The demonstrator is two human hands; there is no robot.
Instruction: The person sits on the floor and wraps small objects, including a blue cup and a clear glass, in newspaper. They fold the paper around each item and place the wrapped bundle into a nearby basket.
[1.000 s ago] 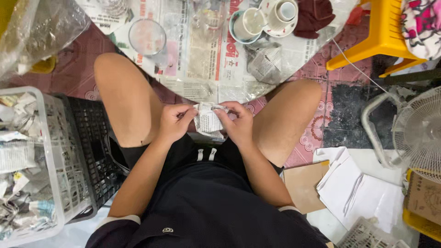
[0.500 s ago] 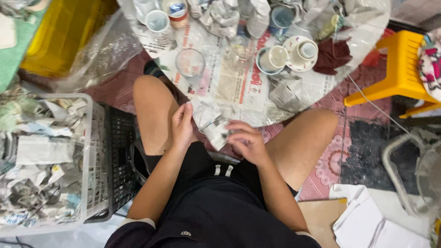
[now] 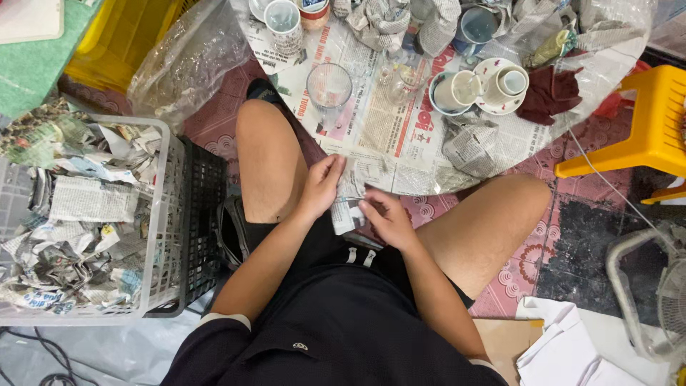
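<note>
Head view: wrapped item's contents staying hidden under newsprint. Left hand point(image 3: 323, 184) curling closed, pinching newspaper-wrapped bundle point(image 3: 348, 204) just below newspaper-covered table point(image 3: 400, 136). Right hand point(image 3: 386, 216) half closed, fingertips pressing bundle's lower edge. Since earlier frame, hands sitting nearer table edge; white basket point(image 3: 153, 236) showing left of table.

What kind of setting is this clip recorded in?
Likely a home floor used as a packing spot, not a workshop bench. Newspaper sheets are spread under cups and a glass, a basket holds crumpled newspaper, and a yellow stool stands nearby.
</note>
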